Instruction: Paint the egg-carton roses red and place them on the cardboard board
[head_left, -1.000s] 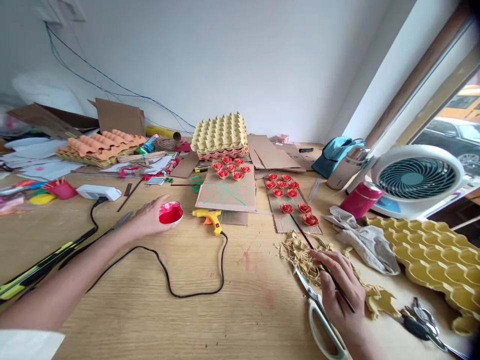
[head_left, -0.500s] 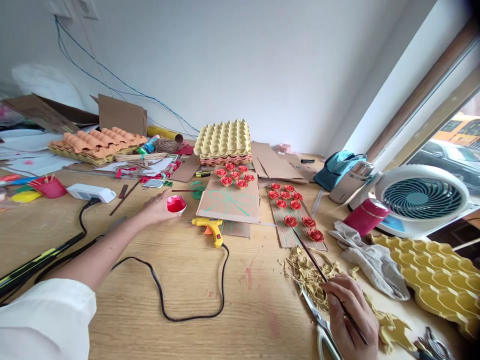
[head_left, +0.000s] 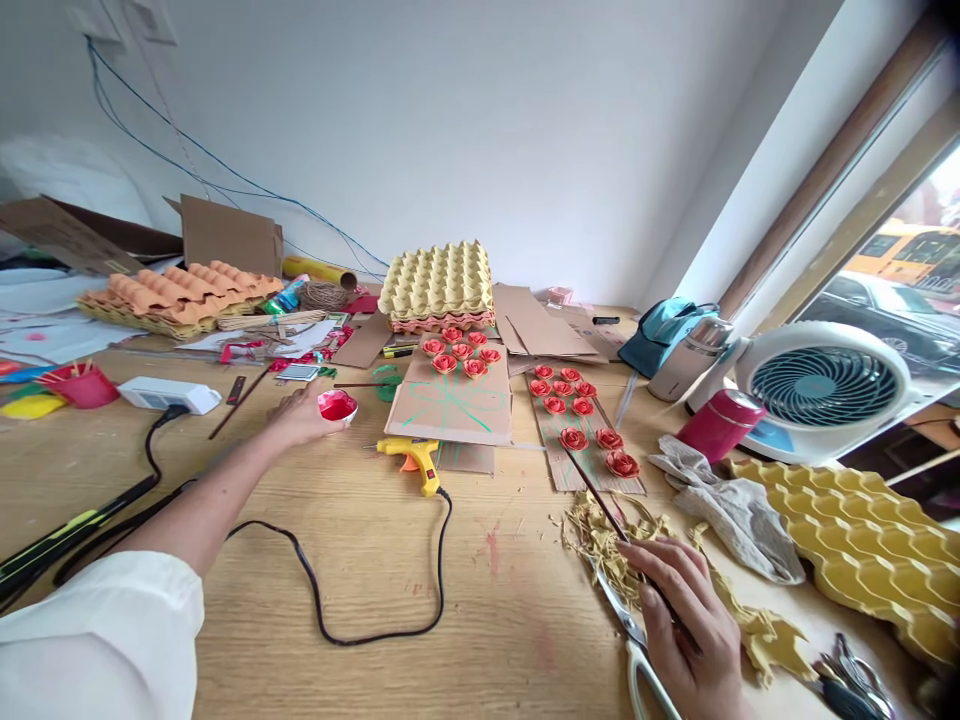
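Note:
My left hand (head_left: 297, 414) is closed on the side of a small cup of red paint (head_left: 337, 407), its fingers partly hidden. Between the fingers of my right hand (head_left: 686, 615) is a thin dark paintbrush (head_left: 598, 497). The brush points up and left, its tip by a red paper-pulp rose (head_left: 574, 438); I cannot tell whether they touch. That rose sits with several others on a cardboard strip (head_left: 562, 470). More red roses lie on a cardboard piece (head_left: 457, 400) with green painted lines. Scissors (head_left: 628, 625) and yellow scraps (head_left: 592, 530) lie beside my right hand.
A yellow glue gun (head_left: 412, 458) with a black cord lies mid-table. Behind stand stacked egg trays (head_left: 439, 280). On the right are a fan (head_left: 821, 390), a pink can (head_left: 721, 425), a grey cloth (head_left: 750, 520) and a yellow tray (head_left: 862, 540). A power strip (head_left: 169, 394) is at left.
The whole view has shifted a little, so things appear slightly further left. My right hand's fingers now lie straighter along the brush. My left hand stays at the paint cup.

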